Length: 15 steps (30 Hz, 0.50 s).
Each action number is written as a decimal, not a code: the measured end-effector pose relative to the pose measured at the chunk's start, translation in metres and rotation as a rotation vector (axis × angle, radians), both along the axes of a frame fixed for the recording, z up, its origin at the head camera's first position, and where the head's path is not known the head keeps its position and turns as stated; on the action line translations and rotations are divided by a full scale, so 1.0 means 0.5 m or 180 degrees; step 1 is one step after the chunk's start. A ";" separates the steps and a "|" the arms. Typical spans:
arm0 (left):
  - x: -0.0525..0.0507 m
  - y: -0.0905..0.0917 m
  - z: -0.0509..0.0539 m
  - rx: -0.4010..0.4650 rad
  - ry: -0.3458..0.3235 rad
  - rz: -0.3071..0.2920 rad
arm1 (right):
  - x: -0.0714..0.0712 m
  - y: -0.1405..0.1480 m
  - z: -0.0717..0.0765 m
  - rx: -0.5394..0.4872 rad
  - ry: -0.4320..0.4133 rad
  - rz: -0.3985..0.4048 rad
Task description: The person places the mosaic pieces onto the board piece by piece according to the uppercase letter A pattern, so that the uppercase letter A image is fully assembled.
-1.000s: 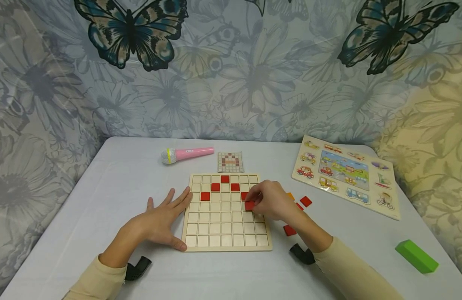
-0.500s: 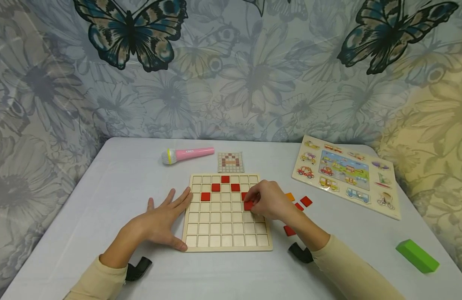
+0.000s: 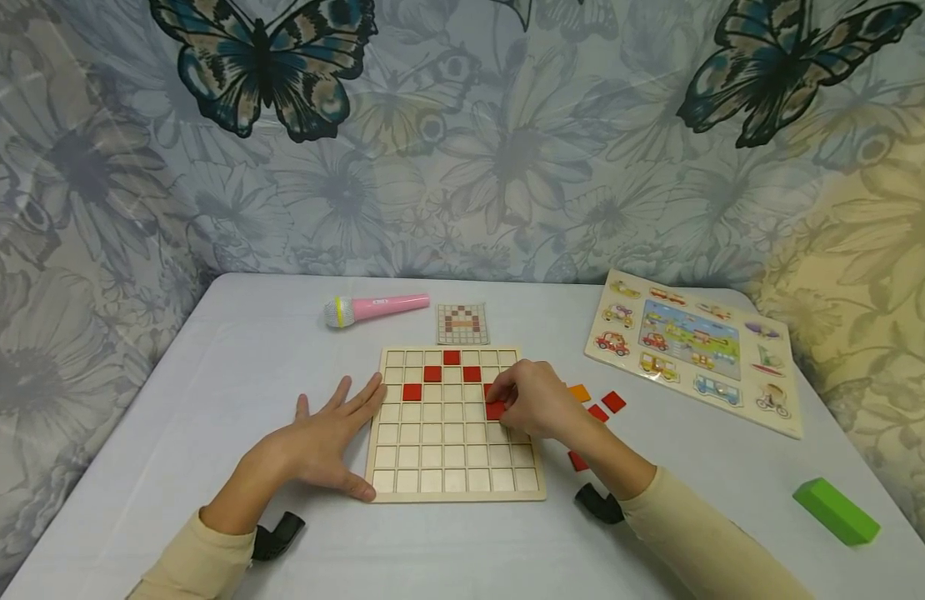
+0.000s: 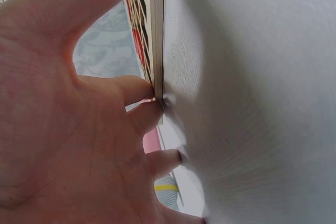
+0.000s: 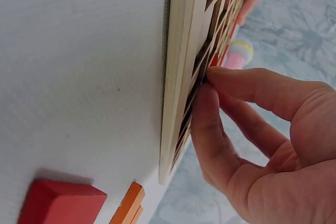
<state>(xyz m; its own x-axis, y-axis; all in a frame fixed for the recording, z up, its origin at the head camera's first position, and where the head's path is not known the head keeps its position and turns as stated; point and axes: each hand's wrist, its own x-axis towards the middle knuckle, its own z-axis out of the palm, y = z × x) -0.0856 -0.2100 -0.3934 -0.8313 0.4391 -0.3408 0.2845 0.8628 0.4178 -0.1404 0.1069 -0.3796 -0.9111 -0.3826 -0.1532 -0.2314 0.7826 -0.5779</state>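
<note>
Five red tiles seated in board, sixth tile pinched by right hand, left hand splayed against the edge, loose tiles unplaced alongside.

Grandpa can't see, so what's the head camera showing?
A right hand pinches a red tile at a wooden grid board; a spread left hand touches its left edge. Loose tiles lie to the right, a pink microphone behind.

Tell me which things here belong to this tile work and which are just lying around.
Likely in use:
grid board, left hand at its edge
red tile in right hand
loose red and orange tiles
pattern card

Apparently lying about:
pink microphone
vehicle puzzle
green block
</note>
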 end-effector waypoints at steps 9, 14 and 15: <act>-0.001 0.001 0.002 -0.0019 0.0010 -0.0008 | -0.001 0.003 -0.002 0.0002 0.0048 0.0050; -0.002 0.002 0.001 -0.0016 0.0007 0.0005 | 0.001 0.004 -0.001 -0.0022 0.0014 0.0013; -0.002 0.002 0.001 -0.0016 0.0008 0.0006 | 0.001 0.004 0.000 -0.0025 0.0004 0.0005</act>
<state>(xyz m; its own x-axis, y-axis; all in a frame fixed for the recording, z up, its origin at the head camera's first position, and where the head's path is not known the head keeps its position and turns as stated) -0.0863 -0.2092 -0.3931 -0.8329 0.4358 -0.3410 0.2839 0.8655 0.4127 -0.1399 0.1089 -0.3797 -0.9107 -0.3852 -0.1490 -0.2334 0.7777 -0.5838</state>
